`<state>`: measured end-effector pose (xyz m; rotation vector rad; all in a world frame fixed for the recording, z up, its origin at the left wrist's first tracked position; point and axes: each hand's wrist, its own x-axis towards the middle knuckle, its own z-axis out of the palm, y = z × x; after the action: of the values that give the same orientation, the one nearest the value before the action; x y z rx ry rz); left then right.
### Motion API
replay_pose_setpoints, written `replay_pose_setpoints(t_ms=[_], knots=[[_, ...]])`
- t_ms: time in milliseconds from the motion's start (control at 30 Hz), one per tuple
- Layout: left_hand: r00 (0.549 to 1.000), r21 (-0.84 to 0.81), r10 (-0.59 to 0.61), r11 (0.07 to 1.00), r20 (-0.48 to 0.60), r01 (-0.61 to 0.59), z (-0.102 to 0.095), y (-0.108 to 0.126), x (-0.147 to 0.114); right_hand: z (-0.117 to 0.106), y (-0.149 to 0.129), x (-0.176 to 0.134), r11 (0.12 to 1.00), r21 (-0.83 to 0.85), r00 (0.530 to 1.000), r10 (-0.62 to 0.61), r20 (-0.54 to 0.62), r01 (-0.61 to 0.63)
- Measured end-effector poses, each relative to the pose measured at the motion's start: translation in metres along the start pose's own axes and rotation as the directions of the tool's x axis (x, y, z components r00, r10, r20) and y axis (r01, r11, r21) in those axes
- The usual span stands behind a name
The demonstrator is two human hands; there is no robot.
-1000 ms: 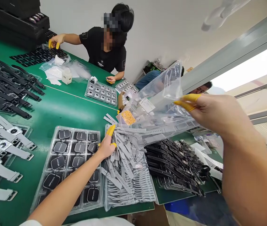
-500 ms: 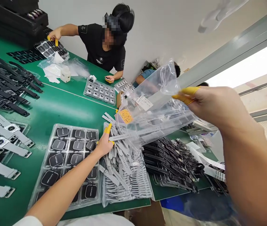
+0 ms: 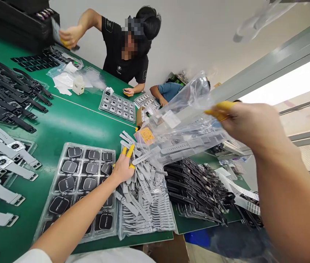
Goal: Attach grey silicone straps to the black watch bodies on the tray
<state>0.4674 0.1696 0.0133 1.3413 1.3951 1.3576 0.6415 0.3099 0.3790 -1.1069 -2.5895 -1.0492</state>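
Note:
My right hand (image 3: 249,120), with yellow finger covers, is closed in a pinch on the edge of a clear plastic bag (image 3: 196,98) held up and tilted. Several grey watch straps (image 3: 175,146) show through the bag's lower side, and it carries a white label (image 3: 171,119). My left hand (image 3: 123,167), also in yellow finger covers, rests at the left edge of a pile of loose grey watch straps (image 3: 144,182). Its fingers are spread over the straps, apart from each other. Below the pile lie more straps in clear wrapping.
Left of the pile is a clear tray (image 3: 85,155) of square black watch faces. Black straps (image 3: 193,186) are heaped on the right. Grey watches (image 3: 2,160) and black watches (image 3: 4,91) line the left. Across the green table (image 3: 70,118), a co-worker (image 3: 126,54) handles a blurred item.
The bag and my right hand have shifted slightly right. My left fingers have spread apart over the straps. The co-worker's raised hand has moved up, away from the tray there.

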Motion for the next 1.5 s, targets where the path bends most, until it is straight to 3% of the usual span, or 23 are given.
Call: replay_pose_setpoints(t_ms=[267, 400, 533, 667, 800, 1133, 1367, 1500], knots=[[0.999, 0.039, -0.015, 0.999, 0.046, 0.013, -0.005, 0.004, 0.000, 0.002, 0.008, 0.006, 0.994, -0.082, 0.997, -0.066, 0.041, 0.069], [1.000, 0.017, 0.012, 1.000, 0.019, -0.012, -0.003, 0.002, 0.000, 0.003, 0.011, 0.005, 0.995, -0.103, 1.000, 0.008, -0.001, -0.008], [0.999, 0.011, -0.002, 1.000, 0.040, 0.001, -0.002, -0.003, 0.001, 0.002, 0.007, 0.004, 1.000, -0.011, 1.000, -0.003, 0.025, 0.004], [0.999, -0.009, 0.013, 1.000, 0.030, -0.013, -0.001, -0.006, 0.001, 0.002, 0.011, 0.001, 0.996, 0.088, 0.999, 0.026, -0.019, -0.024], [1.000, -0.026, 0.030, 0.999, 0.007, -0.030, 0.000, -0.005, 0.001, 0.006, 0.024, -0.003, 0.997, 0.066, 0.993, 0.058, -0.106, -0.051], [0.999, -0.003, -0.034, 0.999, 0.034, 0.034, -0.003, -0.015, 0.000, -0.003, 0.040, 0.000, 0.993, -0.009, 0.993, 0.114, -0.028, -0.114], [0.999, 0.015, 0.041, 0.999, 0.035, -0.041, -0.008, -0.006, 0.001, -0.011, 0.034, -0.004, 0.980, 0.110, 0.985, 0.172, -0.031, -0.168], [1.000, 0.041, 0.009, 0.999, 0.009, -0.009, -0.011, -0.003, 0.004, -0.020, 0.027, -0.006, 0.972, 0.156, 0.984, 0.179, 0.008, -0.178]])
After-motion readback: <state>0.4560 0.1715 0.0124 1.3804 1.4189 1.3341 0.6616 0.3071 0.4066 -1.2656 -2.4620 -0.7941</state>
